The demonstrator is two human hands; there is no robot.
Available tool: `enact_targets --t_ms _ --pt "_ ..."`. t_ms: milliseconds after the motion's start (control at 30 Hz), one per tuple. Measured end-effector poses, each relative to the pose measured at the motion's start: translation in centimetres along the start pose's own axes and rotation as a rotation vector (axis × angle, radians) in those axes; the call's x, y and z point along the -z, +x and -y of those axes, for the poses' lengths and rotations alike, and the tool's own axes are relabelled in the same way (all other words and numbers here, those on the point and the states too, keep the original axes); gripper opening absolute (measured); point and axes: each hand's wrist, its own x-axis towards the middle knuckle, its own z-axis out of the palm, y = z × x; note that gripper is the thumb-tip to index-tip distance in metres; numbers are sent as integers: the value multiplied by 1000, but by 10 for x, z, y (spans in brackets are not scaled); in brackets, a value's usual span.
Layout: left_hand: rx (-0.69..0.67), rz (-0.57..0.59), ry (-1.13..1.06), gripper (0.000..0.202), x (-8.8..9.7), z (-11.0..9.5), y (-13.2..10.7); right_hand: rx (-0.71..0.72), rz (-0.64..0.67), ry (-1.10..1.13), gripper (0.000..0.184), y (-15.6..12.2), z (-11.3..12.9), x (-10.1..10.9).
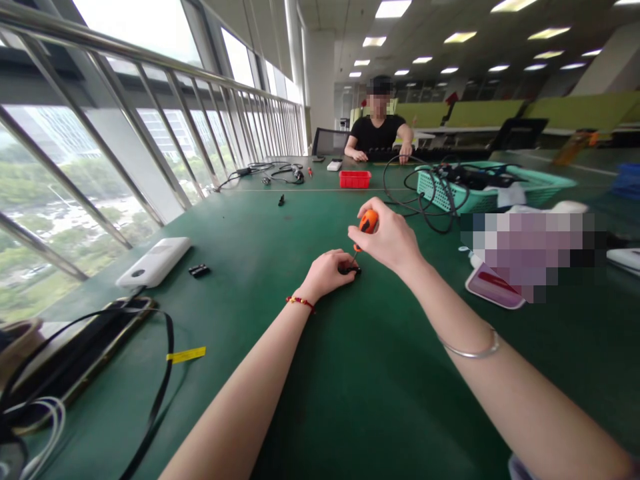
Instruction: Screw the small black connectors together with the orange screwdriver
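Closest to us, our left forearm (235,400) and right forearm (540,393) reached over the green tabletop (380,387), one wearing a red beaded bracelet (300,302) and the other a silver bangle (475,353). Our left hand (327,275) rested low at the middle of the table, its fingers closed on a small black part (355,270) that they partly hid. Just above it and to the right, our right hand (390,233) gripped a screwdriver (369,221) by its orange and black handle, fingers curled around it. We saw the thin shaft slant down to the black part, but could not tell whether its tip was seated.

To the left, near the railing (190,87), we had a white oblong device (155,261), with a small black piece (199,270) just beside it. Nearer us, a black cable (170,333) curved across the surface, carrying a yellow tag (187,355). Farther up the table sat a red tray (355,179), and to the right a mint-green basket (545,190) holding tangled dark cords (463,177). Across from us, a person in a black shirt (379,133) sat with both hands at the table's far end.
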Motion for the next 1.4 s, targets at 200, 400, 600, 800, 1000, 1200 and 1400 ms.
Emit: enact_targets --t_ms 200,400,600,800,1000,1200,1400 --pt "0 -1 6 13 1 -1 -1 -35 -40 -49 27 -1 -2 -7" --pt "41 -17 -39 14 0 -2 0 -27 -3 16 23 0 -1 -3" --pt "23 -13 -43 9 0 -2 -1 -45 -11 -2 31 -1 -3 -8" --pt "24 -30 0 8 1 -2 -2 -24 22 69 19 1 -4 -8" --pt "19 -27 6 9 2 -2 -1 -24 -5 13 30 -1 -3 -9" --pt "9 -49 26 9 0 0 -1 -6 28 46 15 -2 -4 -11" --pt "32 -54 48 10 -1 -1 -1 39 7 27 25 -3 -3 -10"
